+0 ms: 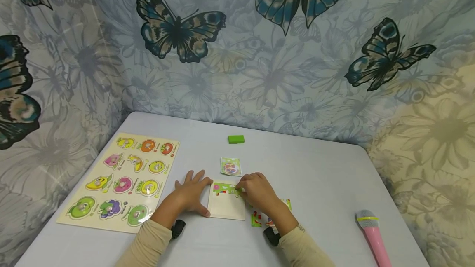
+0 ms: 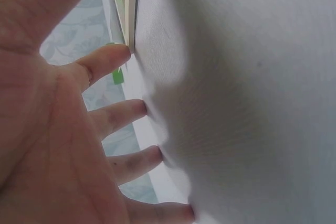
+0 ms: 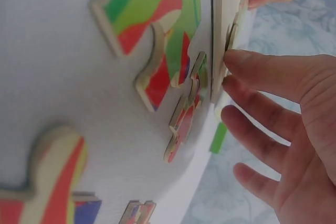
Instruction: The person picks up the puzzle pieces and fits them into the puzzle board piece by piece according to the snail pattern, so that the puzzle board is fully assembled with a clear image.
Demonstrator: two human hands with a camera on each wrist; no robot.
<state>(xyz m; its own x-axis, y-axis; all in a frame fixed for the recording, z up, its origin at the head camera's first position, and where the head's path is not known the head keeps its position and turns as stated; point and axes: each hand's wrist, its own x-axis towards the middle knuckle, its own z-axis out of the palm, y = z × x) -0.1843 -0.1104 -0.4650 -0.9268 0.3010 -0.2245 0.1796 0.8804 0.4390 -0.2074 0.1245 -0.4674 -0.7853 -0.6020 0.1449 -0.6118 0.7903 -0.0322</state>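
Note:
A shallow square wooden puzzle tray (image 1: 227,210) lies before me, with joined green puzzle pieces (image 1: 222,187) along its far side. My left hand (image 1: 191,193) is spread with straight fingers; thumb and index finger touch the tray's left edge. At the tray's upper right, my right hand (image 1: 257,190) pinches a puzzle piece (image 3: 231,34) between thumb and index finger, its face mostly hidden by the fingers. Several loose puzzle pieces (image 1: 256,219) with red and green print lie right of the tray, partly under the right wrist.
Beyond the tray are a small picture card (image 1: 231,167) and a green block (image 1: 236,139). A large fruit puzzle board (image 1: 107,223) lies to the left. At the right front rests a pink toy microphone (image 1: 375,236). Butterfly-patterned walls border the white table (image 1: 315,168).

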